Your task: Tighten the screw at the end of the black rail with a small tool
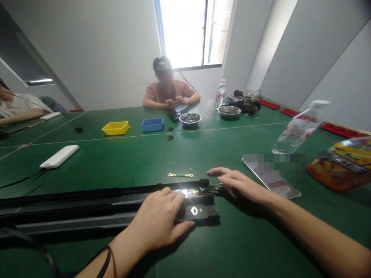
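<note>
The left hand (158, 216) lies wide, thumb spread, over the black channel (95, 208) on the green surface (130, 160); the right hand (243, 186) is by dark wires (213, 189) at the channel's end, though from here I can't tell whether it grips them

Bare hands (158, 219), bare forearms (313, 232), dark cord (108, 258) — left forearm

Long black channel (116, 204) flat on table (139, 154), ring terminal (192, 192) inside.
</note>
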Demonstrator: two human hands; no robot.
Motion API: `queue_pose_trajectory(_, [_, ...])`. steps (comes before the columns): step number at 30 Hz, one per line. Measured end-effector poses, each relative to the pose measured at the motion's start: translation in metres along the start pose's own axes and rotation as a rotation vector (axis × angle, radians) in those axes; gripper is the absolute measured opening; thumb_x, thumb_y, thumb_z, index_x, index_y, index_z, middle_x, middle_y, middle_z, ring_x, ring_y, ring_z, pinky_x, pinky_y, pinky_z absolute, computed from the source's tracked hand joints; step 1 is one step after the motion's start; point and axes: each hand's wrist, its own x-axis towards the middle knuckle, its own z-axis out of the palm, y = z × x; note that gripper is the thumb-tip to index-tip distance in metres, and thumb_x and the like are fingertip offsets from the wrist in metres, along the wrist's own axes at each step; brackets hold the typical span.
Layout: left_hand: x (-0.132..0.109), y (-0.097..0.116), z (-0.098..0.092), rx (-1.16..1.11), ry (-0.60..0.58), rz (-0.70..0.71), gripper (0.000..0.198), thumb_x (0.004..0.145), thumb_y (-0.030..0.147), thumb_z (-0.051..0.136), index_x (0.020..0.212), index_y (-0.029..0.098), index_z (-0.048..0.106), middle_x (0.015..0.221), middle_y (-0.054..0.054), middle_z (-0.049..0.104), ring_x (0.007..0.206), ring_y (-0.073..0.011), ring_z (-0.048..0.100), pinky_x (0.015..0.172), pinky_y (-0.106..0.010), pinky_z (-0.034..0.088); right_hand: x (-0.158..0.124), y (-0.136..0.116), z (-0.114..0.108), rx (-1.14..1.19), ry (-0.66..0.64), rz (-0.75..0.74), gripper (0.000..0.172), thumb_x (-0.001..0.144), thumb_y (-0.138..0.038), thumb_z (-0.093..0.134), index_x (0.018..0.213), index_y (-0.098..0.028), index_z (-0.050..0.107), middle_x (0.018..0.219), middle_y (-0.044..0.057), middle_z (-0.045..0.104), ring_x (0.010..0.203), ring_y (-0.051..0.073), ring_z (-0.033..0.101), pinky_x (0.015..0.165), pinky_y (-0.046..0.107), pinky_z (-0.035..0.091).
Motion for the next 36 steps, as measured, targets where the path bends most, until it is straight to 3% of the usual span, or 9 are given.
queue_pose_trajectory(7, [0.001, -0.001, -0.001, -0.010, -0.011, -0.006, 0.042, 0.090, 0.053, 0.065, 0.120, 0.023, 0.059, 0.107, -0.007, 0.069, 0.097, -0.0302, 0.059, 0.084, -0.045, 0.049, 0.001, 0.003, 0.005, 0.090, 0.092, -0.007, 0.053, 0.100, -0.057, 0.049, 0.067, -0.019, 0.066, 0.143, 0.009, 0.059, 0.120, 0.033, 0.057, 0.112, 0.050, 0.036])
queue_pose_trajectory(19, [0.002, 0.000, -0.001, -0.004, -0.009, 0.003, 0.043, 0.091, 0.054, 0.065, 0.120, 0.023, 0.060, 0.108, -0.007, 0.069, 0.097, -0.0304, 0.059, 0.083, -0.046, 0.050, 0.002, 0.001, 0.011, -0.044, 0.048, -0.027, 0.053, 0.103, -0.054, 0.045, 0.070, -0.020, 0.068, 0.145, 0.009, 0.057, 0.136, 0.033, 0.046, 0.120, 0.052, 0.029])
queue_pose_trajectory(29, [0.001, -0.002, 0.002, -0.013, 0.008, 0.009, 0.046, 0.091, 0.054, 0.065, 0.124, 0.023, 0.059, 0.110, -0.008, 0.069, 0.098, -0.0298, 0.060, 0.085, -0.045, 0.050, -0.001, -0.014, 0.007, -0.343, -0.133, -0.040, 0.049, 0.099, -0.050, 0.057, 0.064, -0.021, 0.075, 0.162, 0.001, 0.041, 0.151, 0.036, 0.025, 0.122, 0.061, 0.018])
queue_pose_trajectory(36, [0.002, -0.001, 0.001, -0.002, 0.007, 0.009, 0.047, 0.091, 0.053, 0.065, 0.125, 0.023, 0.058, 0.111, -0.008, 0.069, 0.099, -0.0301, 0.060, 0.085, -0.045, 0.050, -0.002, -0.014, 0.001, -0.290, -0.190, -0.026, 0.054, 0.098, -0.054, 0.055, 0.061, -0.020, 0.075, 0.164, 0.000, 0.038, 0.153, 0.039, 0.019, 0.123, 0.064, 0.014])
